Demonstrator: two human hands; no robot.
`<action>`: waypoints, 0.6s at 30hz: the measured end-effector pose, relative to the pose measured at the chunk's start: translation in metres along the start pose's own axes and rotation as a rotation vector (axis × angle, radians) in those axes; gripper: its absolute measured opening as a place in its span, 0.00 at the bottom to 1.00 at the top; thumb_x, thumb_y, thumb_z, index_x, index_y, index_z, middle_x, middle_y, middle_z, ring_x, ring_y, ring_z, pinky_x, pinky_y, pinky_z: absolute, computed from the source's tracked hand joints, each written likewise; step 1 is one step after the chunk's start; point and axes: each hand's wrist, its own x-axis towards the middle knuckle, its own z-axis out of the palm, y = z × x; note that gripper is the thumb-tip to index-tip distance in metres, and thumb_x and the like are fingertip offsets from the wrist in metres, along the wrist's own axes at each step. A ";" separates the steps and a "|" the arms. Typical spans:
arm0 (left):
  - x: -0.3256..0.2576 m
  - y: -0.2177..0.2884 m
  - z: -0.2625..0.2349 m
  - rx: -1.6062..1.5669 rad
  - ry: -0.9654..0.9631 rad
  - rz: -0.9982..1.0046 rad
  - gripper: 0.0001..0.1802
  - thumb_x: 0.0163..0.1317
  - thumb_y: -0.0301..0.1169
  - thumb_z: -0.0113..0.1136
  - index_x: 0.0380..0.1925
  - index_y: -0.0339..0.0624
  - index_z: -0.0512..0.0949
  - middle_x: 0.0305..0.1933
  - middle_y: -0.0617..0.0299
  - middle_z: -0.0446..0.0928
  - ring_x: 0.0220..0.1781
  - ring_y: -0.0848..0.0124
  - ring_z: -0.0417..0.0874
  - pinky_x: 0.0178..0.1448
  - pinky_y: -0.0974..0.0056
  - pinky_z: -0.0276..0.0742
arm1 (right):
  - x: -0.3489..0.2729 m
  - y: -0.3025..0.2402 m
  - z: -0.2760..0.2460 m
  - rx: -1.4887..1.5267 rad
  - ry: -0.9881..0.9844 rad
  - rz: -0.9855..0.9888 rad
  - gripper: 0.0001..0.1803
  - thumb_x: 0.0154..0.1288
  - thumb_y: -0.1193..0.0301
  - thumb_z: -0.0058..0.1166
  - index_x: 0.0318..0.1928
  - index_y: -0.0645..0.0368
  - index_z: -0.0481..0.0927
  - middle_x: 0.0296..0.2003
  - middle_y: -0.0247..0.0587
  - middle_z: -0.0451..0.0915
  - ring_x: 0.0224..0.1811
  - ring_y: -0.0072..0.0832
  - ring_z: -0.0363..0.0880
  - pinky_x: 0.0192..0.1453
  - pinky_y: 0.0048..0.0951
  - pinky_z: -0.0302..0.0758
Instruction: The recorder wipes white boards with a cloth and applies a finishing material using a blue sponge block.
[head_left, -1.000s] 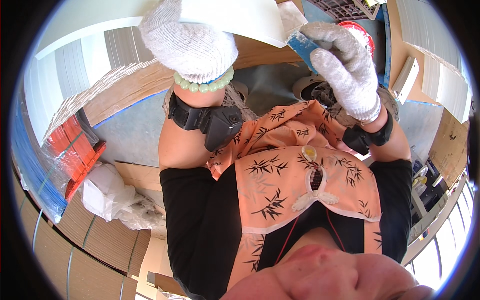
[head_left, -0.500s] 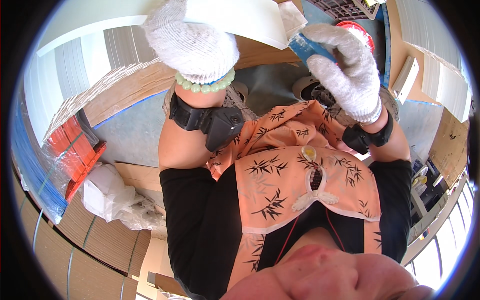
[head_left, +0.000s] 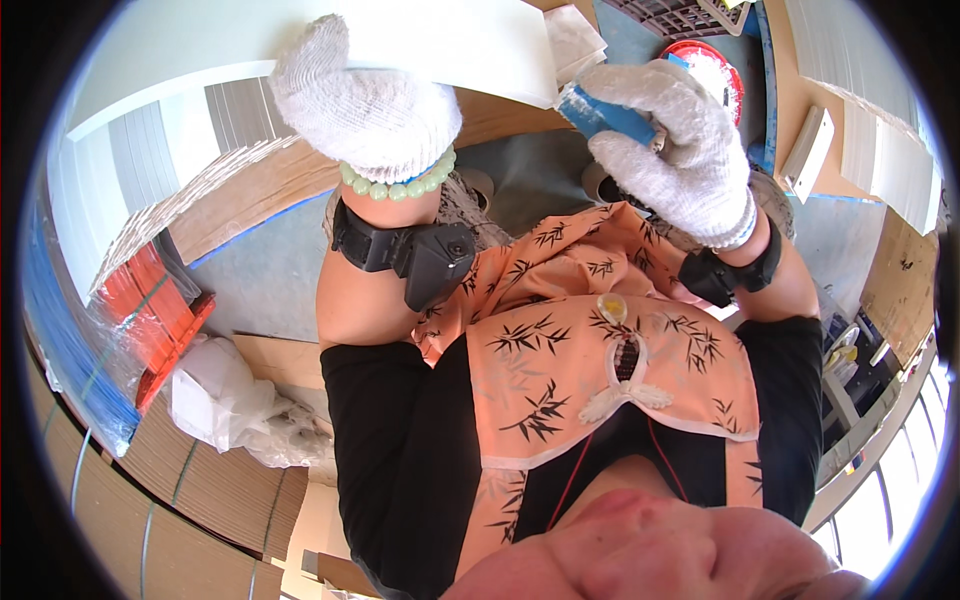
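Observation:
In a white knitted glove, my left hand is at the near edge of a large white panel. One digit shows on top of the panel; the rest of the hand looks closed at its edge, the other fingertips hidden. My right hand, gloved too, is curled around a blue scraper with a pale, smeared end. That end is close to the panel's right corner. Behind my right hand a red bucket contains white material.
Stacked white boards stand at the left above brown cardboard. More white boards are at the far right, beside a small white strip. A dark crate sits at the back. Plastic-wrapped bundles and strapped cardboard lie lower left.
My left hand and the panel's corner have shifted slightly left and nearer. My right hand has moved a little left and nearer with the blue scraper, showing more of the bucket.

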 end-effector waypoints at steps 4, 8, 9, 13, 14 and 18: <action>0.002 0.000 0.017 0.111 0.214 -0.026 0.48 0.54 0.25 0.57 0.75 0.30 0.49 0.73 0.40 0.61 0.76 0.46 0.61 0.85 0.46 0.42 | -0.002 0.001 0.002 -0.049 -0.088 0.117 0.19 0.57 0.77 0.64 0.51 0.59 0.82 0.42 0.43 0.85 0.42 0.35 0.83 0.45 0.31 0.77; 0.010 0.002 0.021 0.050 0.196 -0.048 0.49 0.55 0.25 0.58 0.76 0.31 0.45 0.76 0.41 0.56 0.78 0.46 0.57 0.85 0.46 0.38 | 0.002 0.003 -0.003 -0.083 -0.030 0.182 0.13 0.57 0.70 0.67 0.45 0.55 0.85 0.40 0.44 0.83 0.41 0.39 0.84 0.43 0.31 0.79; 0.012 0.004 0.024 0.079 0.206 -0.043 0.50 0.55 0.26 0.58 0.76 0.32 0.44 0.77 0.41 0.55 0.79 0.47 0.55 0.85 0.45 0.36 | 0.001 0.008 -0.002 -0.064 0.015 0.146 0.13 0.58 0.70 0.66 0.44 0.55 0.85 0.38 0.44 0.83 0.39 0.38 0.83 0.41 0.31 0.78; 0.007 0.015 0.018 -0.022 0.280 -0.308 0.49 0.50 0.33 0.62 0.74 0.32 0.54 0.74 0.34 0.57 0.78 0.41 0.56 0.83 0.39 0.44 | 0.002 0.008 -0.019 -0.070 0.096 0.011 0.13 0.58 0.74 0.63 0.46 0.57 0.84 0.38 0.42 0.83 0.36 0.37 0.81 0.38 0.32 0.75; 0.006 0.016 0.015 0.048 0.258 -0.344 0.49 0.51 0.33 0.62 0.74 0.33 0.53 0.76 0.35 0.55 0.78 0.40 0.56 0.83 0.39 0.46 | 0.002 0.011 -0.023 -0.121 0.115 -0.078 0.13 0.58 0.75 0.63 0.46 0.58 0.84 0.40 0.43 0.84 0.38 0.36 0.81 0.39 0.31 0.76; -0.008 0.007 0.027 0.066 0.166 -0.371 0.49 0.55 0.33 0.65 0.74 0.34 0.53 0.78 0.38 0.53 0.75 0.39 0.61 0.80 0.39 0.53 | -0.007 0.007 -0.034 -0.039 0.236 0.076 0.14 0.61 0.75 0.62 0.48 0.62 0.84 0.42 0.42 0.85 0.41 0.29 0.83 0.45 0.28 0.78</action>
